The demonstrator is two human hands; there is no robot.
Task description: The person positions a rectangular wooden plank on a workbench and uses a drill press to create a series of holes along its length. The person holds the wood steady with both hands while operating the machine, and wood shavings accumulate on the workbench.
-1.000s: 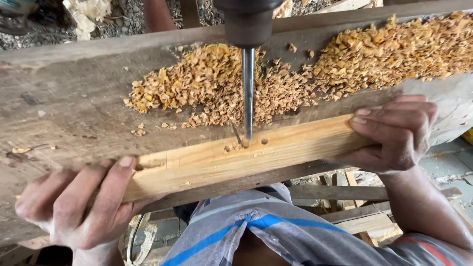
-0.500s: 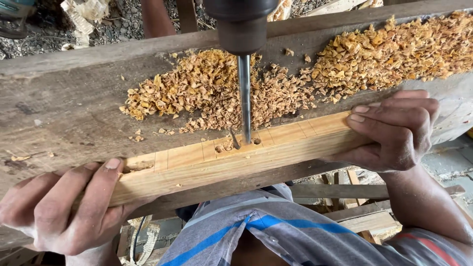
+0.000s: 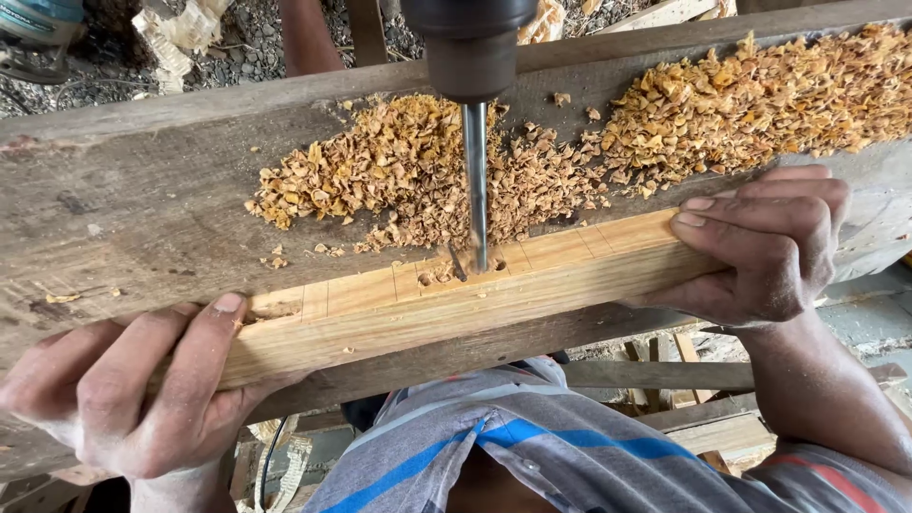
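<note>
Pale squared timber batten (image 3: 456, 304) lies along the weathered grey table (image 3: 123, 218), steel drill bit (image 3: 476, 180) biting its middle. Left hand (image 3: 133, 399) clenched on one end, right hand (image 3: 760, 247) on the other. Looks stiff, light, prone to spinning; end grips suit.

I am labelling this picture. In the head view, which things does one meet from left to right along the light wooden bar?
left hand → pencil-marked light wooden bar → drill bit entering the bar → right hand.

drill body (image 3: 470, 38) cut off at top edge, bit tip (image 3: 478, 261) blurred
</note>
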